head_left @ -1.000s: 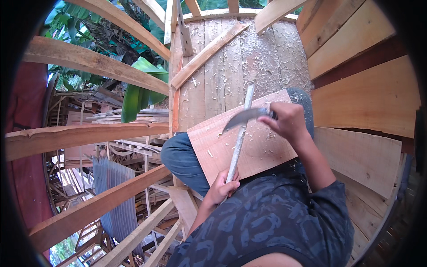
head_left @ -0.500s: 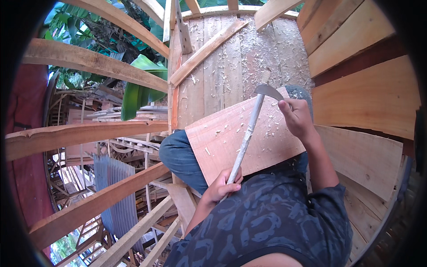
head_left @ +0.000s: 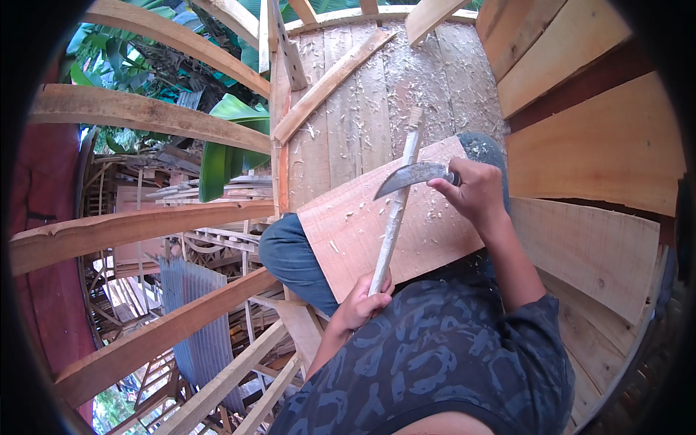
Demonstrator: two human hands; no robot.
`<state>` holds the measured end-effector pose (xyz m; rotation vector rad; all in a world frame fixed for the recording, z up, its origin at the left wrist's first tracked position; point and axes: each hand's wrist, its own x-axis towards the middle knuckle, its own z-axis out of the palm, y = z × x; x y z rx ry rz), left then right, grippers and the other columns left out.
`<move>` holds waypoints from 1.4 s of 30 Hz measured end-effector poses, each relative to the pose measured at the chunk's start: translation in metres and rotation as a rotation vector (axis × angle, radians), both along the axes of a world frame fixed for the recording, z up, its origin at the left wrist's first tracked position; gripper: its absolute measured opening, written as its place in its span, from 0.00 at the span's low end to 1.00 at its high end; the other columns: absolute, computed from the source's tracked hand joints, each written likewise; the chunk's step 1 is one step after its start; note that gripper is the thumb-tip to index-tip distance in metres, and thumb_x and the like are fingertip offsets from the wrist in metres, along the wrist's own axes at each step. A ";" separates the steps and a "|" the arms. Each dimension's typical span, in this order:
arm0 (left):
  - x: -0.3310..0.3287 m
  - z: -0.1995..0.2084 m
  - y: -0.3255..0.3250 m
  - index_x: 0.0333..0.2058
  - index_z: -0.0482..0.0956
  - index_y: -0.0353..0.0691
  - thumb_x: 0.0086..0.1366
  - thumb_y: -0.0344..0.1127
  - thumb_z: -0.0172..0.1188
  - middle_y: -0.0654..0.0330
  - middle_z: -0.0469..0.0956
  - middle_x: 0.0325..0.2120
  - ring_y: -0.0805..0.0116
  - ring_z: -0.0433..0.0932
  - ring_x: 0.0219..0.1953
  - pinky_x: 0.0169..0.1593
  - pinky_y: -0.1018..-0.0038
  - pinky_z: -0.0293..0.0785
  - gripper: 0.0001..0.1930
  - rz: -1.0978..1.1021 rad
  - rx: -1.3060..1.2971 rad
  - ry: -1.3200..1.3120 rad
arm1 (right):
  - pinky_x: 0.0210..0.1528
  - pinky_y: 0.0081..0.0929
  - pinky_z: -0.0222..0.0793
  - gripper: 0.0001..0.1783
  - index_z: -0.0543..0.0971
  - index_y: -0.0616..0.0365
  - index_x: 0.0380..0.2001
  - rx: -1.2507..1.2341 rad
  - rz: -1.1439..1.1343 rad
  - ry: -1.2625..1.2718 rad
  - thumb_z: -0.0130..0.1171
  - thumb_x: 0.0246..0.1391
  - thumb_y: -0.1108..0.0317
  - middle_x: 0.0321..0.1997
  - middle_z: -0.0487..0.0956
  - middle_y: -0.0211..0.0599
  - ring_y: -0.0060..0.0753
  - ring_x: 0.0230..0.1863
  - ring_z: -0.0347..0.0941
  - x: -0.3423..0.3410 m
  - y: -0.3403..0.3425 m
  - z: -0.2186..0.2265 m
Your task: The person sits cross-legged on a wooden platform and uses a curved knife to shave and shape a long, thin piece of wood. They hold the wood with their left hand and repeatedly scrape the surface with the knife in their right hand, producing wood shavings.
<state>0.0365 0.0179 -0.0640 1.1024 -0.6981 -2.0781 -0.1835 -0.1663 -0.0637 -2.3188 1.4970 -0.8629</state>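
Observation:
In my left hand (head_left: 365,301) the near end of a long pale wooden stick (head_left: 392,233) is gripped near my belly, and the stick slants up and away from me. My right hand (head_left: 475,190) is closed round the short handle of a curved knife (head_left: 415,176). Its blade lies across the stick, pointing left, below the stick's far tip. Under both rests a reddish wooden board (head_left: 330,235) laid over my legs, with pale shavings scattered on it.
Shavings cover the plank floor (head_left: 355,94) ahead, where a loose batten (head_left: 333,85) lies diagonally. Open wooden framing (head_left: 145,217) runs along the left, with banana leaves beyond it. Wide planks (head_left: 594,145) line the right side.
My right hand has turned the knife and brought it lower, so its blade now points left across the stick. The stick's far tip shows beyond the blade; my left hand keeps its grip.

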 end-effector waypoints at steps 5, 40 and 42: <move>-0.005 0.000 0.005 0.27 0.59 0.41 0.51 0.44 0.57 0.69 0.56 0.18 0.79 0.56 0.20 0.23 0.81 0.51 0.17 -0.025 -0.065 -0.095 | 0.14 0.30 0.59 0.36 0.65 0.54 0.09 -0.197 0.001 0.008 0.55 0.41 0.30 0.09 0.65 0.34 0.37 0.11 0.65 -0.013 -0.018 -0.017; -0.008 0.008 0.008 0.27 0.58 0.42 0.53 0.42 0.56 0.69 0.56 0.16 0.80 0.54 0.16 0.20 0.82 0.51 0.16 -0.004 -0.019 -0.071 | 0.14 0.31 0.57 0.38 0.63 0.53 0.09 -0.273 -0.047 -0.038 0.53 0.40 0.26 0.08 0.61 0.33 0.37 0.10 0.61 -0.011 -0.032 -0.024; -0.007 0.010 0.007 0.27 0.57 0.42 0.52 0.43 0.56 0.69 0.56 0.16 0.80 0.55 0.16 0.20 0.82 0.51 0.16 -0.004 0.004 -0.062 | 0.14 0.30 0.58 0.38 0.63 0.53 0.09 -0.274 -0.057 -0.045 0.52 0.40 0.26 0.08 0.63 0.33 0.38 0.10 0.64 -0.010 -0.033 -0.023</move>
